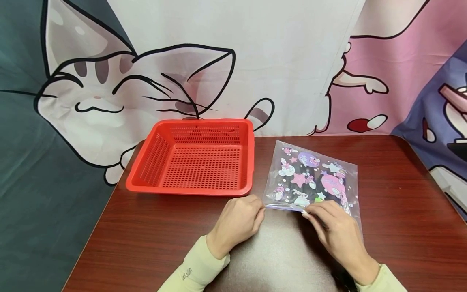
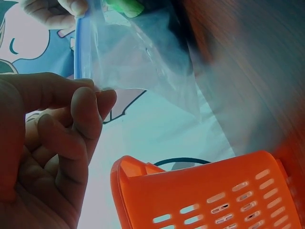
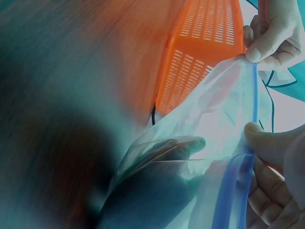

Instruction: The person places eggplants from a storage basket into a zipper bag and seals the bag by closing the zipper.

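A clear zip bag printed with pink and white cartoon figures is on the table, its zip edge toward the person. My left hand pinches the bag's left corner at the end of the blue-purple zip strip. Farther along the same edge, my right hand pinches the strip between thumb and fingers. Inside the bag lies something dark with a bright green part; its kind is unclear through the plastic.
A red perforated plastic basket stands left of the bag, just beyond my left hand. The brown wooden table extends to both sides. Behind it hangs a cartoon-printed cloth.
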Demonstrator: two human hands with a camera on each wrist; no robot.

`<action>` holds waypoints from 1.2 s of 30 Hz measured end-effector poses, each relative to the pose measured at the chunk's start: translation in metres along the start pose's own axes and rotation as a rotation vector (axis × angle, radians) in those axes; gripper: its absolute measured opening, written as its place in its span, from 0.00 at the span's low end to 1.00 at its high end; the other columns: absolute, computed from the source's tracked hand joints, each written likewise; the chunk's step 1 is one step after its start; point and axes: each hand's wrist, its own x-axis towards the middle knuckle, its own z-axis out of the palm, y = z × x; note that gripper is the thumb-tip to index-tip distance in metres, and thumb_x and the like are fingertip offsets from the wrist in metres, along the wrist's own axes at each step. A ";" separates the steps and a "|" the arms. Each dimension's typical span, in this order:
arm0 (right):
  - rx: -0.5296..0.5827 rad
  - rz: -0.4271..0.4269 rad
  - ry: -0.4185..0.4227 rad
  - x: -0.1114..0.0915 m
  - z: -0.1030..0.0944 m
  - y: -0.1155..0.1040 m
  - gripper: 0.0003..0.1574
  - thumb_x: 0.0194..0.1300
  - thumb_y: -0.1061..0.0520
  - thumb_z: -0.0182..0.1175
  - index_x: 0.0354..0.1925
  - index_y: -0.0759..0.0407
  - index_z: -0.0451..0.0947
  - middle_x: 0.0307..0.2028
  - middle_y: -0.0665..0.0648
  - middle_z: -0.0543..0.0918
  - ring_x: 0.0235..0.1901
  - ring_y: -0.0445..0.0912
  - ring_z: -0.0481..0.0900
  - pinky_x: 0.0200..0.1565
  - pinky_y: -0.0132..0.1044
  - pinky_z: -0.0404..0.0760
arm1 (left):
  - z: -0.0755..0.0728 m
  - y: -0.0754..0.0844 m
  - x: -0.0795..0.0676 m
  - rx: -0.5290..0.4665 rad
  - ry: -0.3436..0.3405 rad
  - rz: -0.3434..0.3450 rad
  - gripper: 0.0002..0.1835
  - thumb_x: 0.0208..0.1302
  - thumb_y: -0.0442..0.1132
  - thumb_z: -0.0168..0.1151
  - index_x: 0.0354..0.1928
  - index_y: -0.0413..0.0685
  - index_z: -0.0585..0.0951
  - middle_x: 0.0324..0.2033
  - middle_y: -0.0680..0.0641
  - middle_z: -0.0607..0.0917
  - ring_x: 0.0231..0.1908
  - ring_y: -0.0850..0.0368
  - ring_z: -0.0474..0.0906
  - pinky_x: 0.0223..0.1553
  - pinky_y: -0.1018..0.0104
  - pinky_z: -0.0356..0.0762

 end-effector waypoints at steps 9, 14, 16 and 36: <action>-0.018 0.021 0.011 -0.003 -0.005 0.003 0.25 0.76 0.42 0.53 0.35 0.58 0.87 0.34 0.49 0.86 0.34 0.46 0.81 0.43 0.30 0.73 | -0.001 0.000 0.001 0.007 0.003 -0.003 0.11 0.58 0.33 0.66 0.20 0.51 0.78 0.17 0.56 0.73 0.18 0.62 0.72 0.21 0.66 0.72; -0.031 0.034 0.005 -0.004 -0.008 0.003 0.26 0.76 0.41 0.53 0.36 0.57 0.87 0.34 0.49 0.86 0.34 0.46 0.81 0.42 0.31 0.73 | -0.001 0.000 0.001 0.004 0.005 -0.005 0.11 0.58 0.33 0.66 0.21 0.52 0.78 0.18 0.57 0.73 0.18 0.63 0.72 0.21 0.66 0.71; -0.037 0.039 0.000 -0.004 -0.009 0.003 0.26 0.76 0.41 0.53 0.36 0.57 0.87 0.33 0.49 0.86 0.34 0.45 0.81 0.41 0.32 0.73 | -0.001 0.000 0.001 0.004 0.005 -0.005 0.11 0.57 0.33 0.66 0.21 0.52 0.78 0.17 0.57 0.73 0.18 0.63 0.72 0.21 0.66 0.71; -0.071 0.073 -0.001 -0.013 -0.020 0.014 0.29 0.76 0.39 0.51 0.35 0.58 0.86 0.34 0.50 0.85 0.36 0.47 0.79 0.47 0.27 0.67 | -0.002 -0.002 -0.001 0.006 -0.008 -0.030 0.11 0.56 0.32 0.66 0.20 0.52 0.78 0.18 0.57 0.73 0.18 0.63 0.71 0.21 0.66 0.71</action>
